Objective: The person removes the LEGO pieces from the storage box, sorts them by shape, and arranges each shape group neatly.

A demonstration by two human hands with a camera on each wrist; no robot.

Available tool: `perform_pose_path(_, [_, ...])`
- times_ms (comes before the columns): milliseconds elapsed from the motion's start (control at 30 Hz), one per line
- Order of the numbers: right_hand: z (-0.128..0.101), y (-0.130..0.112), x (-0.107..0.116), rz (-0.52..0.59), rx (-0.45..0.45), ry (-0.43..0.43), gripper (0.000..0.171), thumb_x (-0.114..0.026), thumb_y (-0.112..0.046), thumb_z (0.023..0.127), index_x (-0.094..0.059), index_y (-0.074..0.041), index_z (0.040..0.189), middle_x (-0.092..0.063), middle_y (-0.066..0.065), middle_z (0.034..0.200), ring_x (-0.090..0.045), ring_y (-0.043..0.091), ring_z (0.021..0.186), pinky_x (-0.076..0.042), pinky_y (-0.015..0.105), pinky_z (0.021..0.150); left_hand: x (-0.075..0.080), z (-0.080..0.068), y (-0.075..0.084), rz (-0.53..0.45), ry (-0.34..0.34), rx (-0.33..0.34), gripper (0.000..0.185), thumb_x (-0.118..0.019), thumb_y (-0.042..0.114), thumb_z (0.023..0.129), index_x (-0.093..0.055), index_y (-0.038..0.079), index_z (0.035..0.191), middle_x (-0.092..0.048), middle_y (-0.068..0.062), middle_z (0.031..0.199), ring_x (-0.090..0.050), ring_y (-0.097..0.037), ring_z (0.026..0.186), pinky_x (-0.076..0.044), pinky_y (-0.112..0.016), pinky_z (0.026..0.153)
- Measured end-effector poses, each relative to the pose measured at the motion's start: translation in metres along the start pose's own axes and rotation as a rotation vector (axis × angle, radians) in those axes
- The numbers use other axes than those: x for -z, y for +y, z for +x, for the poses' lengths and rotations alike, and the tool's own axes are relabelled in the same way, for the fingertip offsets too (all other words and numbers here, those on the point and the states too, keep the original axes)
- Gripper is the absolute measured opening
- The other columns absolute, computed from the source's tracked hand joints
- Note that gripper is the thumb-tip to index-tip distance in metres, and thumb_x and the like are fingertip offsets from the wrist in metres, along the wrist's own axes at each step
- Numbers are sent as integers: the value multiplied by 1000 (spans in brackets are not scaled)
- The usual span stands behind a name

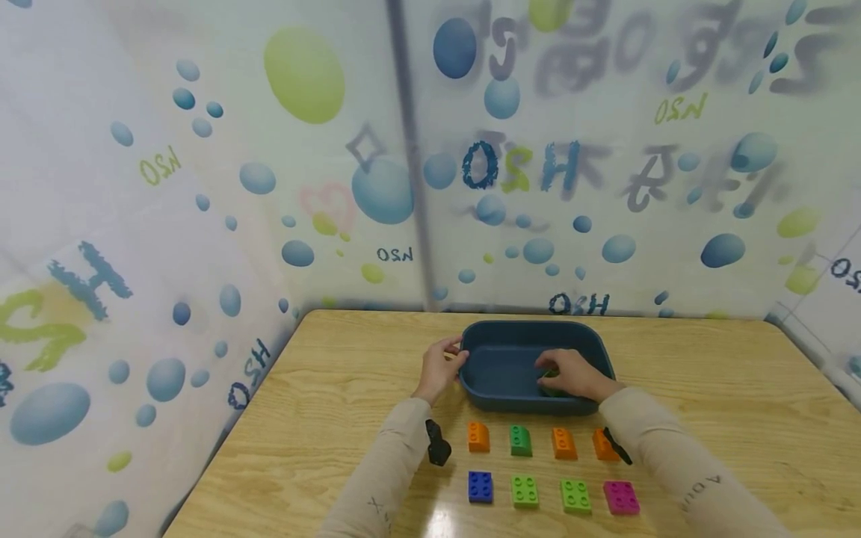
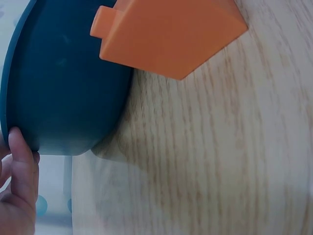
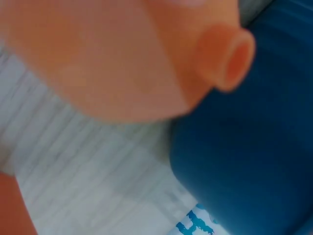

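A dark blue plastic bin (image 1: 538, 406) stands on the wooden table. My left hand (image 1: 440, 368) holds the bin's left end at the rim; in the left wrist view its fingers (image 2: 22, 169) lie against the bin wall (image 2: 63, 93). Inside the bin, toward its right side, my right hand (image 1: 570, 372) grips a green toy brick (image 1: 550, 382), mostly covered by the fingers. The right wrist view has no part of that hand, only a blurred orange brick (image 3: 112, 63) close up and the bin wall (image 3: 244, 156).
In front of the bin, a nearer row has a blue brick (image 1: 480, 487), two lime bricks (image 1: 525, 492) and a magenta brick (image 1: 622, 498). Behind it lie orange sloped bricks (image 1: 478, 436) and a green one (image 1: 520, 441). A printed curtain (image 1: 511, 246) hangs behind the table.
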State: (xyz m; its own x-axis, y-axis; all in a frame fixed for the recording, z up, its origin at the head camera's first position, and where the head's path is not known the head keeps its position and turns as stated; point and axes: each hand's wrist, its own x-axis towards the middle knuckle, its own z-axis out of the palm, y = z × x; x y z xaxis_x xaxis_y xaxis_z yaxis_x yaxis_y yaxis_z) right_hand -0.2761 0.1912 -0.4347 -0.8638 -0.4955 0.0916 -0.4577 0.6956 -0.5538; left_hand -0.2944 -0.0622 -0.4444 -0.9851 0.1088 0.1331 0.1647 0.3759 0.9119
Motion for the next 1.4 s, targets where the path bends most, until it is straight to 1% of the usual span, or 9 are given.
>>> perform_pose_path(167, [1, -1, -2, 5, -30, -7, 25, -70, -10, 74, -62, 2, 95, -62, 12, 92, -60, 25, 82, -51, 37, 71, -1, 0, 1, 11, -1, -13, 34, -59, 7, 85, -56, 1, 118, -55, -11, 86, -51, -11, 52, -52, -40, 47])
perform_pose_path(300, [-1, -1, 2, 37, -54, -10, 28, -68, -14, 78, -61, 2, 99, -61, 13, 95, -59, 26, 85, -51, 38, 72, -1, 0, 1, 9, 2, -15, 34, -59, 7, 85, -56, 1, 118, -55, -11, 85, -51, -11, 51, -52, -41, 47])
perform_pose_path(433, [-4, 2, 6, 29, -71, -23, 33, -66, -20, 80, -60, 4, 101, -60, 15, 96, -58, 28, 86, -50, 41, 73, -1, 1, 0, -2, 2, -10, 34, -59, 7, 85, -55, 1, 118, -54, -11, 85, -51, -11, 51, -52, -41, 47])
perform_pose_path(600, [-5, 7, 6, -9, -103, -71, 40, -70, -26, 76, -60, 4, 99, -61, 13, 94, -58, 27, 87, -50, 40, 75, -1, 1, 0, -1, -1, 0, 34, -59, 7, 85, -55, 1, 119, -54, -11, 86, -50, -11, 52, -52, -41, 48])
perform_pose_path(700, [-5, 7, 5, -19, -96, -94, 43, -72, -27, 73, -60, 5, 99, -61, 13, 93, -58, 26, 86, -50, 40, 74, -1, 1, 0, 1, -2, 4, 34, -59, 8, 85, -56, 2, 118, -55, -10, 86, -50, -11, 52, -52, -41, 48])
perform_pose_path(933, [-6, 8, 7, -41, -69, -103, 41, -74, -21, 71, -60, 5, 98, -62, 11, 89, -58, 24, 81, -50, 38, 71, -1, 0, 1, 3, 1, 1, 34, -59, 8, 85, -56, 2, 118, -55, -10, 86, -50, -11, 51, -52, -41, 48])
perform_pose_path(1200, [-7, 9, 5, 10, -20, -88, 35, -74, -12, 71, -60, 5, 98, -62, 13, 91, -59, 27, 83, -51, 38, 70, -1, 0, 0, -7, -6, 5, 35, -59, 8, 85, -55, 2, 119, -54, -10, 86, -50, -11, 52, -52, -42, 49])
perform_pose_path(1300, [-8, 9, 5, 18, -22, -82, 34, -74, -11, 71, -60, 5, 98, -62, 14, 91, -58, 28, 83, -51, 38, 70, 0, -1, 1, -19, -6, 3, 35, -59, 7, 85, -55, 2, 119, -54, -10, 85, -50, -11, 51, -52, -43, 49])
perform_pose_path(1400, [-9, 8, 5, 2, -37, -87, 35, -74, -11, 70, -60, 4, 98, -62, 13, 91, -58, 27, 83, -51, 38, 70, 0, -2, 1, -27, -8, -3, 35, -58, 7, 85, -55, 1, 119, -53, -10, 84, -50, -11, 50, -52, -44, 49])
